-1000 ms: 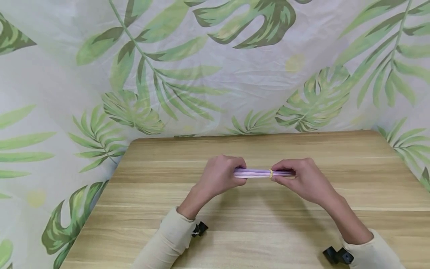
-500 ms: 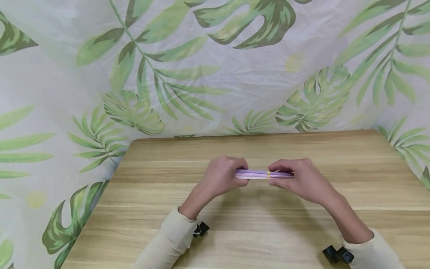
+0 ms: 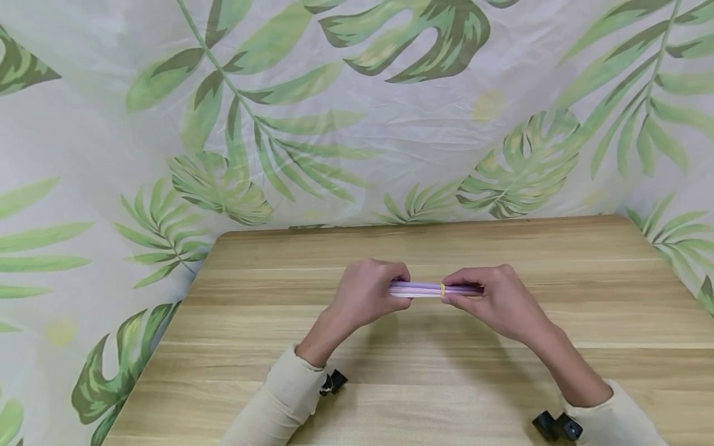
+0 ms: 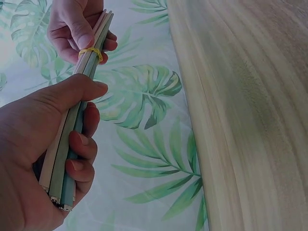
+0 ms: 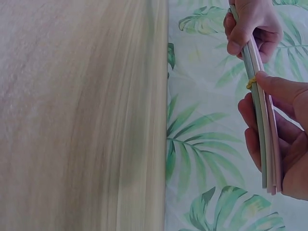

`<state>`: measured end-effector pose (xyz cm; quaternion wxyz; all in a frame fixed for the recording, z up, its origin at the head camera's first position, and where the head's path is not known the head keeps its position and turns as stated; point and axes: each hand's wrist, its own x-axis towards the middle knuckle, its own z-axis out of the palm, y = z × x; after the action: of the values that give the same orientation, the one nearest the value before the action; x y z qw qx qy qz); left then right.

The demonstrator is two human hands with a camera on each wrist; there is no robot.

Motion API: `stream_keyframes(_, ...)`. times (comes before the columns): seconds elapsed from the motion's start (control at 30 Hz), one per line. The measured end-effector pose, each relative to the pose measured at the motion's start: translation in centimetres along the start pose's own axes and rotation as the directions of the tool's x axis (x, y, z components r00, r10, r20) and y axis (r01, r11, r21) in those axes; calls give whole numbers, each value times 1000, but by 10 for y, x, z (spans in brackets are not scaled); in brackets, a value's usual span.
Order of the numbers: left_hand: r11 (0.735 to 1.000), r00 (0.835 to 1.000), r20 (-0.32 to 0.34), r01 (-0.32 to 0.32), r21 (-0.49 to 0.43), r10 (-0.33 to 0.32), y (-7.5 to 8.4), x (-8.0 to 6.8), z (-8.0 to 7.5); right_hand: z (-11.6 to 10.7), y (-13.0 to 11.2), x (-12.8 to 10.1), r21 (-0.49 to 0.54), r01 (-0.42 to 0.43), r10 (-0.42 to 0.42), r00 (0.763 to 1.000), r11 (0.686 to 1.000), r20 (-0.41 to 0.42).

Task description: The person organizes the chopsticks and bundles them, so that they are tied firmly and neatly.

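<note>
Both hands hold a bundle of slim pastel chopsticks (image 3: 418, 289) level above the table, pointing left to right. My left hand (image 3: 364, 294) grips the left part; in the left wrist view its thumb lies over the pink, green and blue sticks (image 4: 58, 163), whose squared ends show near the palm. A yellow rubber band (image 3: 443, 290) circles the bundle right of the middle. My right hand (image 3: 502, 300) pinches the bundle there, its thumb tip (image 5: 263, 77) beside the band in the right wrist view. The sticks' other ends lie along the right fingers and palm.
A wood-grain table (image 3: 429, 384) spreads beneath both hands, its far edge meeting a leaf-patterned cloth backdrop (image 3: 413, 136). Black wrist cameras (image 3: 333, 381) sit at both light sleeves (image 3: 279, 396).
The rubber band has shifted slightly left along the chopsticks, closer to my left hand. My right hand has moved a little left with it; my left hand stays almost in place.
</note>
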<state>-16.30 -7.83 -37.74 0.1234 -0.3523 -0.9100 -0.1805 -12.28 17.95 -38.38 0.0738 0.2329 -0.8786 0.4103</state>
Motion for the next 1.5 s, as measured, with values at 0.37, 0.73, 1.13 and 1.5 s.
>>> stream_keyframes(0.37,1000,1000,23,-11,-12,11,4,0,-2,4,-4,5,-19,-15,17,996,1000,82)
stream_keyframes(0.73,998,999,12,53,-36,-53,-6,0,-12,-25,8,0,-58,-29,33,998,998,60)
stream_keyframes(1.13,995,995,68,83,-62,-78,-9,-1,-18,-27,14,0,17,-51,49,996,999,76)
stream_keyframes(1.5,990,986,162,53,-134,-31,-17,0,-21,-28,19,1,10,-64,63,995,998,76)
